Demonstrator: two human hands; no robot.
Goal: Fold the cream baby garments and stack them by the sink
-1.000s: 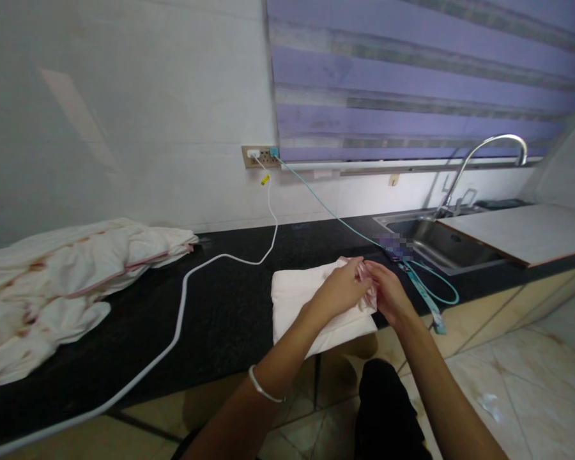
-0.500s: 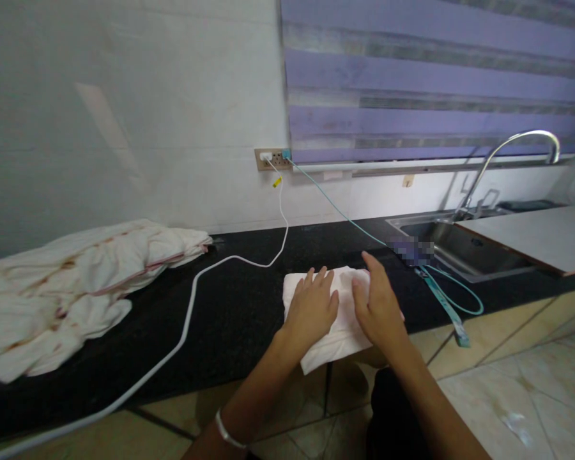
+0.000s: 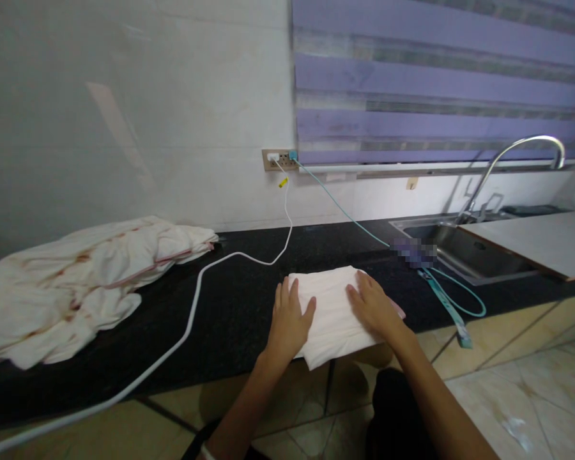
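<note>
- Seemingly near the end of a fold, a person presses a folded white cloth (image 3: 333,313) flat on the black counter (image 3: 230,306); the cloth lies at the counter's front edge, its near corner overhanging at 6 o'clock
- Left hand (image 3: 288,319): palm down, fingers spread, resting on the cloth's edge at 9 o'clock, partly on the counter itself
- Right hand (image 3: 374,306): laid flat, fingers held loosely together, on the cloth's side at 3 o'clock; neither hand pinches any fabric
- Judged from how it lies, the cloth is already folded into a compact rectangle and is being smoothed; whether a further fold is due cannot be told
- Well apart at 9 o'clock, a rumpled heap of white bedding (image 3: 76,281) with pink piping lies unfolded on the same counter; that, by the look of it, is what remains
- Between heap and cloth a white cable (image 3: 191,319) runs from the wall socket (image 3: 278,158) at 12 o'clock; a teal cable (image 3: 345,211) leads from it to a blurred item near the sink (image 3: 460,246) at 2 o'clock, under a curved tap (image 3: 517,153)
</note>
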